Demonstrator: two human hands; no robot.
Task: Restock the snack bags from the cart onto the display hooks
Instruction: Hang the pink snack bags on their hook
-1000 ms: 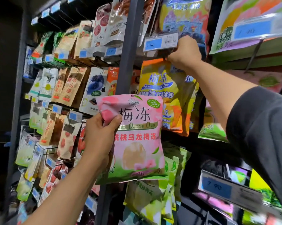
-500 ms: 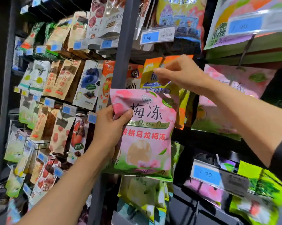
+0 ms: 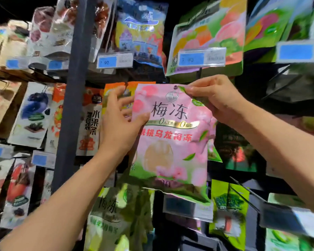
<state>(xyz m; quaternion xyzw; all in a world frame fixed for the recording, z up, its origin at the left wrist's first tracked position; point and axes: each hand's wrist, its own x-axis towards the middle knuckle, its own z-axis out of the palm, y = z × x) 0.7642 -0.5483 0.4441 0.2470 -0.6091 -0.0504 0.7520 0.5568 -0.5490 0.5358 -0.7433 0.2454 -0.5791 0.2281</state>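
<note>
A pink snack bag [image 3: 172,142] with green leaves and dark lettering hangs upright in front of the rack, its hang hole at the top centre. My left hand [image 3: 119,122] grips the bag's left edge, thumb on the front and fingers behind. My right hand [image 3: 216,98] pinches the bag's top right corner. The bag is raised just below a price tag [image 3: 201,58] on a hook arm. The hook's tip is not visible behind the bag. No cart is in view.
Hanging snack bags fill the rack on all sides: an orange bag [image 3: 116,91] behind my left hand, green bags [image 3: 228,212] below, a fruit-printed bag [image 3: 210,33] above. A dark upright post [image 3: 73,105] stands left. Blue price tags [image 3: 114,61] jut forward.
My right hand came down from the upper hook and took the pink bag's top right corner. Both hands lifted the bag up and to the right.
</note>
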